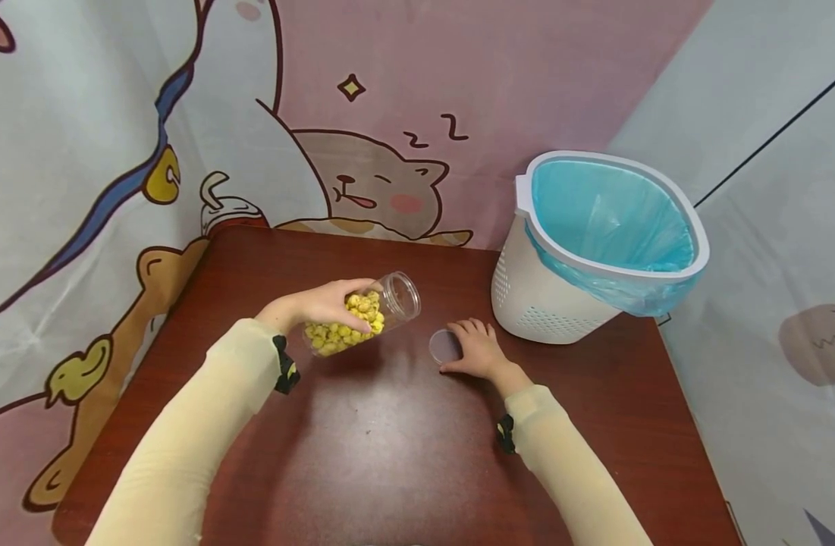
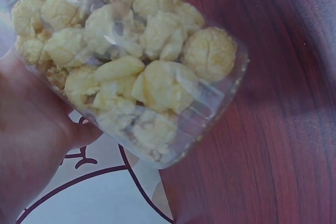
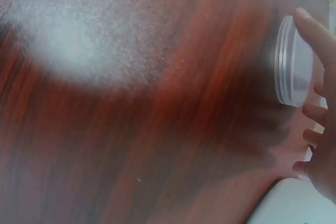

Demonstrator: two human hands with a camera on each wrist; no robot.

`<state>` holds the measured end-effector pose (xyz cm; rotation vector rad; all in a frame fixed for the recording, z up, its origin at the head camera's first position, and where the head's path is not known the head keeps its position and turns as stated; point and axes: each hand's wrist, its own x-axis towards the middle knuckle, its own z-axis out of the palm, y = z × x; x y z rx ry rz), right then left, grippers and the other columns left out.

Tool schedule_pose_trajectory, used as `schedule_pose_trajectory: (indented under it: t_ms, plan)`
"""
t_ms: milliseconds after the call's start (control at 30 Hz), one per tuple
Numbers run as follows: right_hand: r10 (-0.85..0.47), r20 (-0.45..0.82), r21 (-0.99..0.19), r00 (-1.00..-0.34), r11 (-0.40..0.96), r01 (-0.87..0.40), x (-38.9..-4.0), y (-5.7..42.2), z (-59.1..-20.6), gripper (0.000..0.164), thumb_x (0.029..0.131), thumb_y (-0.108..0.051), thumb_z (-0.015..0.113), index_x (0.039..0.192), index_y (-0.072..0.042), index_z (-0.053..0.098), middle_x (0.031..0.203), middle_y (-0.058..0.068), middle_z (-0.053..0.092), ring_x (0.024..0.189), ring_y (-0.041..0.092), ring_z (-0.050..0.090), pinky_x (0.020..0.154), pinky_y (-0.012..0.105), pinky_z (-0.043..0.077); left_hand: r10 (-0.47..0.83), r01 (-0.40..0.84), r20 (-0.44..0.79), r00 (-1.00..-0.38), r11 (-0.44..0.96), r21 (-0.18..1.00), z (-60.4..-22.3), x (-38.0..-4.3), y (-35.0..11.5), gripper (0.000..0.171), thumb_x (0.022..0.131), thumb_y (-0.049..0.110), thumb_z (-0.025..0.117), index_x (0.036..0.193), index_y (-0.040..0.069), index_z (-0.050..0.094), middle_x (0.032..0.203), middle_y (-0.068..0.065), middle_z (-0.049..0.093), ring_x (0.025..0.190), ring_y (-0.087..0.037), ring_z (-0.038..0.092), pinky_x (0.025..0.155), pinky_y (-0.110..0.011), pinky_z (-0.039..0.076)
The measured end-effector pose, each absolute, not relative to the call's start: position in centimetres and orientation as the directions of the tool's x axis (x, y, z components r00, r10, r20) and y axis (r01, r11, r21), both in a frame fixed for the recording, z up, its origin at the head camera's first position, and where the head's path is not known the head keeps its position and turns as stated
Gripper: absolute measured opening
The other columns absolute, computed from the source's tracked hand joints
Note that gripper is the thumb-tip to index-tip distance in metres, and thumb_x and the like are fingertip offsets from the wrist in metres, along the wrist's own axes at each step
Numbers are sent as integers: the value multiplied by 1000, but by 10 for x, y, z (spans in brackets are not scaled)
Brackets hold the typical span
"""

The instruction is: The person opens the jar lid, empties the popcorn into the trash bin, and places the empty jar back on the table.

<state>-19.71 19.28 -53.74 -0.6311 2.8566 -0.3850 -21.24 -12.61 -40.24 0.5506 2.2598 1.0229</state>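
My left hand (image 1: pixel 331 304) grips a clear plastic jar (image 1: pixel 394 297) around its side. The jar is tilted, its uncapped mouth toward the right and its base lower at the left. Yellow popcorn (image 2: pixel 157 85) fills much of the jar and shows large through its wall in the left wrist view. To the right, my right hand (image 1: pixel 481 350) holds a round clear lid (image 1: pixel 444 346) low at the table, thumb at one edge and fingers at the opposite edge. In the right wrist view, the lid (image 3: pixel 294 61) appears edge-on beside the thumb.
A white bin (image 1: pixel 547 322) with a light blue bag liner (image 1: pixel 604 212) stands at the back right, close beyond my right hand. Both hands work over a dark red wood-grain table (image 1: pixel 369 455). Cartoon-printed cloth (image 1: pixel 499 83) hangs behind it and at the sides.
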Motion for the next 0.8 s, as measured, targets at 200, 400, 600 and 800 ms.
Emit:
schedule_pose_trajectory:
  t_ms: [200,400,600,800]
  plan:
    - [-425,-97,-275,-900,881,-386,-195,196,-524,87,70,-59,71,136,-9,45,137,13,47,132,38,33,105,64,22,588,137,-335,-736,614,778,-401,-213,-124,72,77,30,75,139,24,38,128,-9,50,111,-23,52,92,-40,46]
    - [-419,-97,-268,-903,885,-381,-192,200,-501,83,77,-58,65,140,-9,41,142,15,43,134,38,30,106,64,21,595,152,-326,-734,612,776,-399,-212,-124,73,78,30,75,139,23,37,131,-11,48,113,-24,51,93,-41,46]
    - [-434,-72,-236,-898,882,-408,-186,209,-468,82,82,-59,57,145,-12,34,146,16,37,137,39,26,108,64,16,601,157,-313,-736,601,784,-396,-211,-123,73,78,28,75,140,19,37,128,-13,49,112,-25,52,93,-41,46]
    - [-491,14,-208,-871,851,-483,-175,218,-420,82,82,-57,59,145,-11,33,147,16,35,137,36,26,110,61,13,595,150,-321,-737,607,780,-395,-210,-123,74,78,29,75,141,19,36,126,-13,50,111,-25,52,93,-41,46]
